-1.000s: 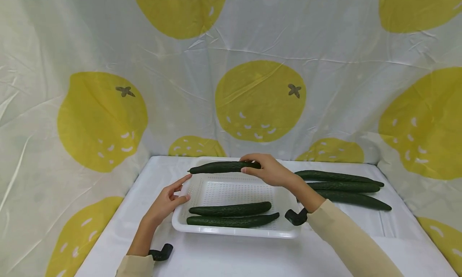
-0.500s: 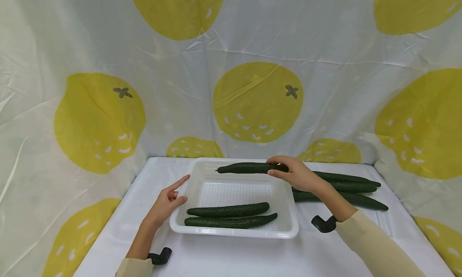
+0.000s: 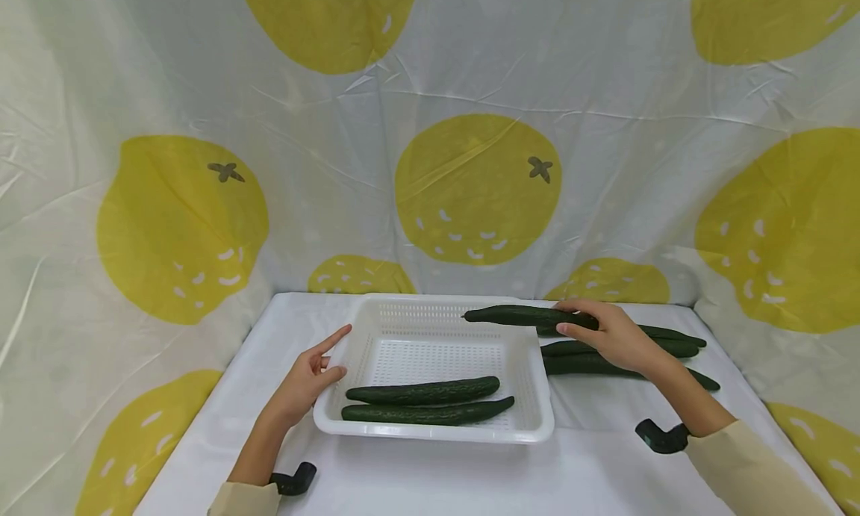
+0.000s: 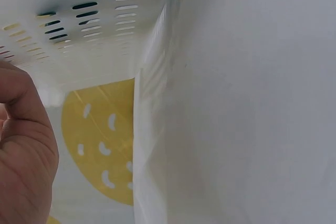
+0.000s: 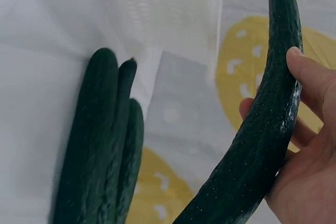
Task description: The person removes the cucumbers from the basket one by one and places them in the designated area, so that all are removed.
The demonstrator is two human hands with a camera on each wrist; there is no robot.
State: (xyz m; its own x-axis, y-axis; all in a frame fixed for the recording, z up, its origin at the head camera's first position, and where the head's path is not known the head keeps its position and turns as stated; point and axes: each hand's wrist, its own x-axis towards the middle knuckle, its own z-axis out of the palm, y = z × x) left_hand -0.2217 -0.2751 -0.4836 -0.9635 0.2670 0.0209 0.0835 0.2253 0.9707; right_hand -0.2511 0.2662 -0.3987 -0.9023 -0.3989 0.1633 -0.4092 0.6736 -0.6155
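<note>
My right hand [image 3: 608,337] grips a dark green cucumber [image 3: 513,316] near one end, thumb on the near side. The cucumber is held up, its thin stem end over the back right part of a white plastic basket [image 3: 547,408]. In the right wrist view, fingers and thumb wrap the held cucumber [image 5: 262,124]. At the basket's left rim, my left hand [image 3: 305,378] holds the edge with thumb and fingers. Two cucumbers [image 3: 426,400] lie side by side inside along the front. The left wrist view shows the slotted basket wall [image 4: 105,30] from outside.
Right of the basket, three cucumbers [image 5: 102,150] lie together on the white cloth [image 3: 605,456], partly behind my right hand and forearm. A lemon-print curtain [image 3: 322,202] stands behind and at both sides of the table.
My right hand has carried the cucumber to the right, from over the basket's back left toward the three cucumbers. The left hand stays at the rim.
</note>
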